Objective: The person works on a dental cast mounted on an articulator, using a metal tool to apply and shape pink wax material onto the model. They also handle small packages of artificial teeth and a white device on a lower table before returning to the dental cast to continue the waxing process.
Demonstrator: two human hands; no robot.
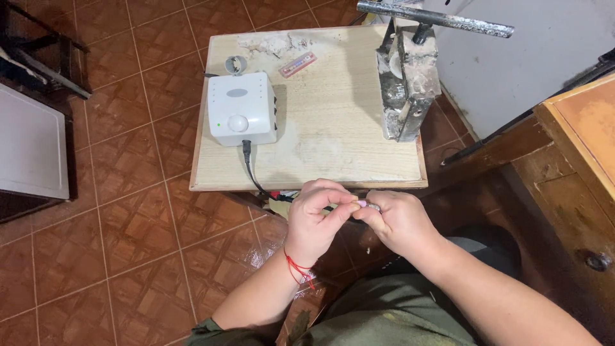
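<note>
My left hand (318, 218) and my right hand (398, 221) meet just below the near edge of a small wooden table (333, 128). Between the fingertips of both hands sits a small pinkish piece with a metal ring-like part (368, 205). A dark handpiece (330, 209) runs under my left fingers, and its black cable (251, 168) leads up to a white control box (242, 109) with a round knob on the table's left side. A red string is tied round my left wrist.
A worn metal vise (407, 80) with a long bar handle stands on the table's right side. A small pink strip (297, 65) and a grey ring (236, 63) lie near the far edge. Wooden furniture (576, 147) stands at right, a white panel (32, 144) at left, on brown floor tiles.
</note>
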